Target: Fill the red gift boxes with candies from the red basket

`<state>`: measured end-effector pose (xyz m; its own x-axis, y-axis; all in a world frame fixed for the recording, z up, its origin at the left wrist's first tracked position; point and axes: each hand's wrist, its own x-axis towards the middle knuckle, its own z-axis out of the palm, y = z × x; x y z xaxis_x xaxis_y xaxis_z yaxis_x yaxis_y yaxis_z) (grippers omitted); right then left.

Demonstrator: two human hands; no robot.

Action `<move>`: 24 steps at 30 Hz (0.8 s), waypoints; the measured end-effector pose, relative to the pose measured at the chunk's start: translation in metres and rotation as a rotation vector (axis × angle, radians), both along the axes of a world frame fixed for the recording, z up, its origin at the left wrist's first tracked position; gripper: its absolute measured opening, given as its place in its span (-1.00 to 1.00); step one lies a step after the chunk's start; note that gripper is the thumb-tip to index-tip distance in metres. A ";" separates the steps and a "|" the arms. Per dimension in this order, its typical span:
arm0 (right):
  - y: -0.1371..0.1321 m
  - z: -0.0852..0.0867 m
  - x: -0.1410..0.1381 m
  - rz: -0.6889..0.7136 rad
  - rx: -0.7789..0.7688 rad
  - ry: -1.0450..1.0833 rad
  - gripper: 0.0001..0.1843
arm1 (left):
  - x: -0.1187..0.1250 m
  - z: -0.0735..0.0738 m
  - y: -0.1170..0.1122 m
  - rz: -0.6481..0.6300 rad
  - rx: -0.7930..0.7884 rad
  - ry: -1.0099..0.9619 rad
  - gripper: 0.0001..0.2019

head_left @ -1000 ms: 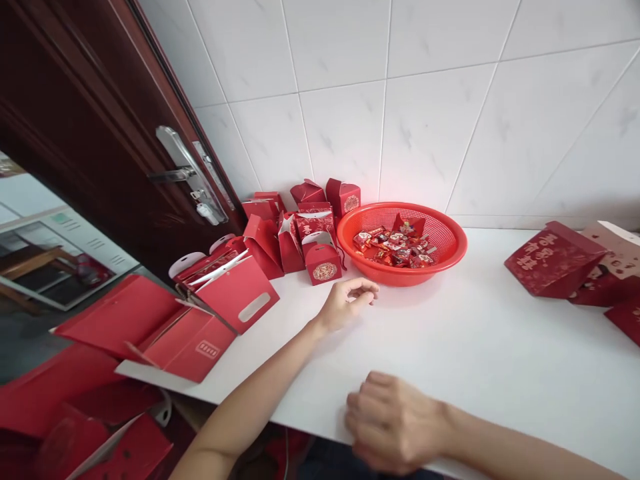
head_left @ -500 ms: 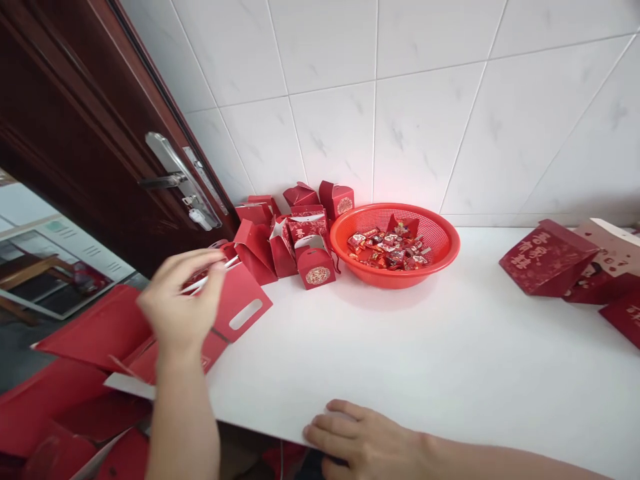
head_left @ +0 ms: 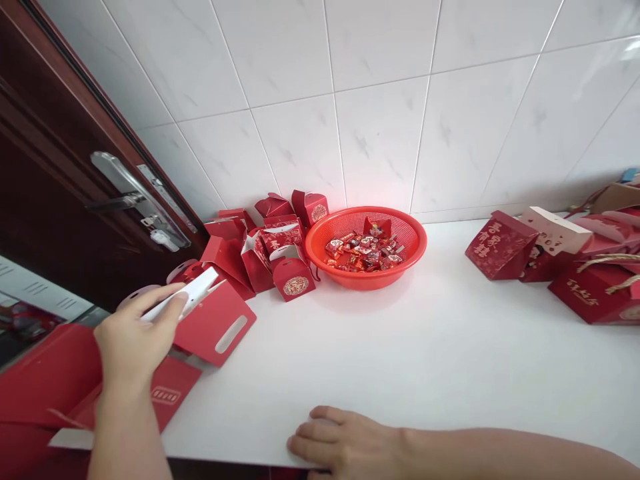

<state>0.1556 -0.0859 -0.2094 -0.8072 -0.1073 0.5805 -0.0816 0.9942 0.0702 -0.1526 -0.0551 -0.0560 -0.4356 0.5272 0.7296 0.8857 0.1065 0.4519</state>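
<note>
My left hand (head_left: pixel 133 337) is closed on the white edge of a flat, unfolded red gift box (head_left: pixel 193 299), one of a stack of flat red boxes (head_left: pixel 215 323) at the left end of the white table (head_left: pixel 400 360). My right hand (head_left: pixel 345 443) lies flat on the table's front edge, fingers stretched out, holding nothing. Beyond the stack stands a cluster of small folded red boxes (head_left: pixel 277 257), and a red plastic basket (head_left: pixel 395 257) with several wrapped candies (head_left: pixel 363 250) sits by the tiled wall.
A dark wooden door with a metal handle (head_left: pixel 117 193) stands at the left. More red boxes and bags (head_left: pixel 555 257) are piled at the table's right end. Large flat red cartons (head_left: pixel 40 380) lie below the table at the left.
My left hand moved from near the basket to the stack of flat boxes and took hold of one. My right hand opened out flat at the table's edge. The view shifted left.
</note>
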 end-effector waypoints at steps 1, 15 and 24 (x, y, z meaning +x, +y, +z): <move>0.000 -0.001 -0.001 -0.001 0.002 -0.001 -0.67 | 0.007 0.002 -0.002 -0.053 -0.009 -0.040 -0.89; 0.004 0.004 -0.002 0.026 0.056 -0.026 -0.62 | 0.142 -0.004 0.051 -0.918 -0.199 -0.122 -0.81; 0.005 -0.006 -0.006 0.001 0.056 0.004 -0.63 | 0.174 -0.004 0.075 -1.149 -0.346 -0.218 -0.82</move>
<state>0.1499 -0.0804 -0.2158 -0.8046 -0.1403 0.5771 -0.0820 0.9886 0.1261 0.0216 0.0195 -0.0596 0.3167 0.8381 0.4442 0.4525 -0.5450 0.7058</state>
